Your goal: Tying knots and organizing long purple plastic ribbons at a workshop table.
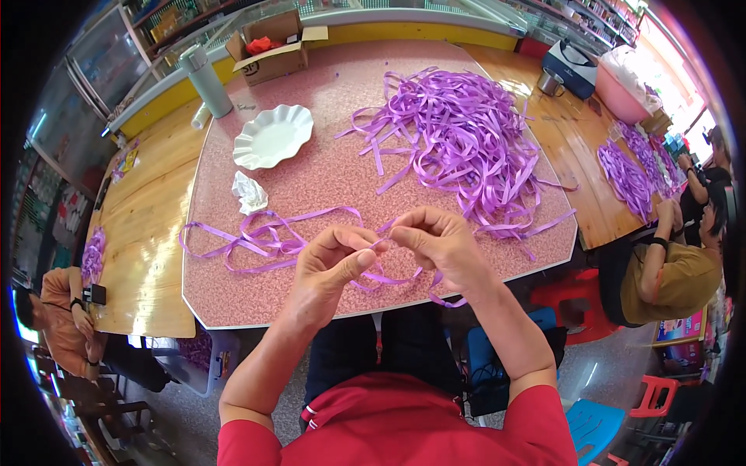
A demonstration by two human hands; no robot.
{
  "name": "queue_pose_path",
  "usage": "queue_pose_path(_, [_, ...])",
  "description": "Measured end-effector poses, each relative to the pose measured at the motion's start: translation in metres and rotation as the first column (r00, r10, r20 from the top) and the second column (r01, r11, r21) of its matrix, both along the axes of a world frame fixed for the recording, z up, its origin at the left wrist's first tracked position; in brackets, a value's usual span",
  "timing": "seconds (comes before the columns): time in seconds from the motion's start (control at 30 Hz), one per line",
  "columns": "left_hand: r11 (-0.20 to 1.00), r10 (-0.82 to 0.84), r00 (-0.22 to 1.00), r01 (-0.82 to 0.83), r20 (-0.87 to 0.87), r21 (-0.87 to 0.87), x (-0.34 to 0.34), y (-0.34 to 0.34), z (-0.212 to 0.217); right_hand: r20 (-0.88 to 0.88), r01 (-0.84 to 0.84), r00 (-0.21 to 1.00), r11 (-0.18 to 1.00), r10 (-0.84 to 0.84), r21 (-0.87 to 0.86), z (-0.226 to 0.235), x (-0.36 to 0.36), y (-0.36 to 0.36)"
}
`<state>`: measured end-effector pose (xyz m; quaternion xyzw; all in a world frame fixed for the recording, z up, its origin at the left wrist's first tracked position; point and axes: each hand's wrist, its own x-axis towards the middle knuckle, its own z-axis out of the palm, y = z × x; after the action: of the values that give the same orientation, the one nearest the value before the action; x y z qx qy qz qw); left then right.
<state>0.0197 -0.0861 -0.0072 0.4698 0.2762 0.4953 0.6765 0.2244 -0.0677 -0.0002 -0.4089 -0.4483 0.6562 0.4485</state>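
Both my hands meet over the near edge of a pink speckled table (225, 299), with a purple ribbon (382, 242) between them. My left hand (336, 260) has its fingers closed round the ribbon, palm turned partly up. Thumb and forefinger of my right hand (435, 245) pinch the same ribbon close by. Loops of ribbon (268, 247) lie on the table left of my hands, and a few strands hang below them. Beyond my right hand rises a big tangled pile of purple ribbons (466, 132).
A white scalloped dish (273, 137), a crumpled tissue (249, 193), a grey-green flask (207, 81) and an open cardboard box (273, 60) stand on the far left. Wooden tables flank mine; the right one bears a metal cup (550, 82) and more ribbons (625, 179). People sit at both sides.
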Motion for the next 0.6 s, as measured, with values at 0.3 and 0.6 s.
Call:
queue_pose_path(0.3, [0.461, 0.695, 0.634, -0.03, -0.339, 0.887, 0.003, 0.012, -0.002, 0.05, 0.074, 0.995, 0.961, -0.09, 0.267, -0.017, -0.018, -0.01])
queue_pose_path(0.6, [0.232, 0.778, 0.542, 0.224, -0.319, 0.947, -0.003, 0.016, 0.004, -0.042, -0.032, 0.999, 0.999, 0.03, -0.042, -0.006, -0.015, -0.003])
